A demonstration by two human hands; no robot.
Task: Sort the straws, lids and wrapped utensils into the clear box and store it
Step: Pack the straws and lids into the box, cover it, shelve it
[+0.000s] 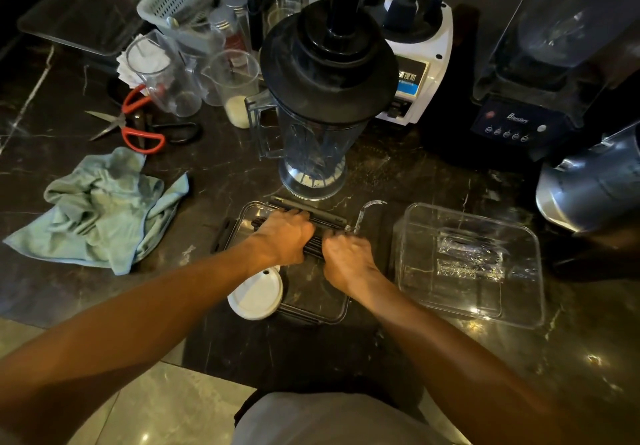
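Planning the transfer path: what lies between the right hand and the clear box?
Head view: only bare dark counter separates the right hand, gripping the black straws, from the clear box beside it. Nothing stands in that gap.

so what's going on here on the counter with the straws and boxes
A person is gathering a bundle of black straws with both hands over a flat clear lid lying on the dark counter. The left hand and right hand both curl around the bundle. A white round lid sits at the clear lid's near left edge. To the right, the clear box already holds wrapped utensils. The straws are not yet in the box.
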